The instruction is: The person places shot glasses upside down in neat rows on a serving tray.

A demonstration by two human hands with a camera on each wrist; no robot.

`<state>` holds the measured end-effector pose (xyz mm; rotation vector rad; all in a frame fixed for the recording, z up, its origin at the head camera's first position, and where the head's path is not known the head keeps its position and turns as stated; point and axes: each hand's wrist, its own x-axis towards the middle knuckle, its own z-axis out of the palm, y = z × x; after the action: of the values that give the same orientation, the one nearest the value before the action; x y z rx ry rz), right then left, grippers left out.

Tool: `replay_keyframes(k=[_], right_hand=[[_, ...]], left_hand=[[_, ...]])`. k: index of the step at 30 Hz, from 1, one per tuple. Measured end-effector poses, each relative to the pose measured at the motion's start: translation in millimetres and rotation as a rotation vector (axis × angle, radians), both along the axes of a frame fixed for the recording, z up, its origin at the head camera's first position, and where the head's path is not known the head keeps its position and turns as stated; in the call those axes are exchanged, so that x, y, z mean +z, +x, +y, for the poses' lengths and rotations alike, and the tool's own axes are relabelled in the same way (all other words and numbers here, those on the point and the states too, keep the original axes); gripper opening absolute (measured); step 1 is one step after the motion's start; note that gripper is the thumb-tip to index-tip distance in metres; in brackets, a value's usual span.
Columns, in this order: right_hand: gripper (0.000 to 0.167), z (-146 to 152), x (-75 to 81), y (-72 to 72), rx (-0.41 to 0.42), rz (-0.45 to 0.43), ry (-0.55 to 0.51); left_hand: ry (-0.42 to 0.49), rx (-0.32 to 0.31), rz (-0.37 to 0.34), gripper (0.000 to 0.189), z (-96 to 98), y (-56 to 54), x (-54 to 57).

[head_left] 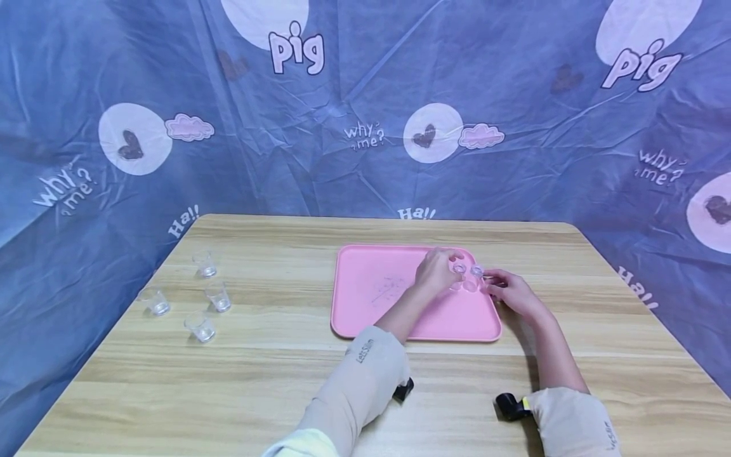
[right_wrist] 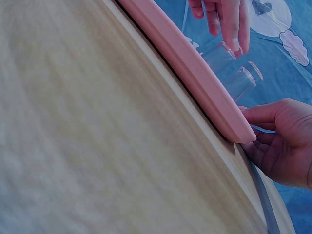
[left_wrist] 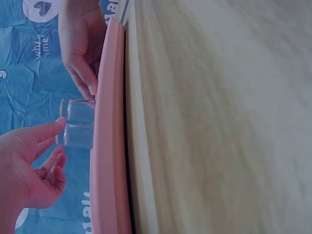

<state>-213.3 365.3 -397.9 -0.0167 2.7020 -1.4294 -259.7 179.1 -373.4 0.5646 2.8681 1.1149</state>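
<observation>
Two small clear glasses stand mouth down at the right end of a pink tray. My left hand reaches over the tray, and its thumb and fingertips pinch the upper end of the left glass. Close beside that one is the right glass, between my two hands. At the tray's right edge is my right hand. In the right wrist view its thumb lies over the rim, with the fingers curled at the outer side of the tray corner.
Several more clear shot glasses stand upright at the left of the wooden table, one of them a front glass. A blue printed cloth hangs behind the table. Black wrist devices sit below both sleeves.
</observation>
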Motion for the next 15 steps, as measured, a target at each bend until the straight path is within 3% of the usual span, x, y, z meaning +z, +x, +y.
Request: replay_keyframes(k=[6,11,15], right_hand=[[0.042,0.4,-2.2,-1.4,0.003,0.022,-0.005],[0.042,2.0,-2.2,-1.7,0.013,0.018,0.015],[0.043,2.2,-1.9,-1.3,0.018,0.018,0.021]], left_hand=[[0.041,-0.020,0.029,0.043,-21.1,1.0,7.3],[0.102,-0.046,0.059,0.043,-51.3,4.0,12.4],[0.125,-0.016,0.057,0.043,-79.6,7.4,16.2]])
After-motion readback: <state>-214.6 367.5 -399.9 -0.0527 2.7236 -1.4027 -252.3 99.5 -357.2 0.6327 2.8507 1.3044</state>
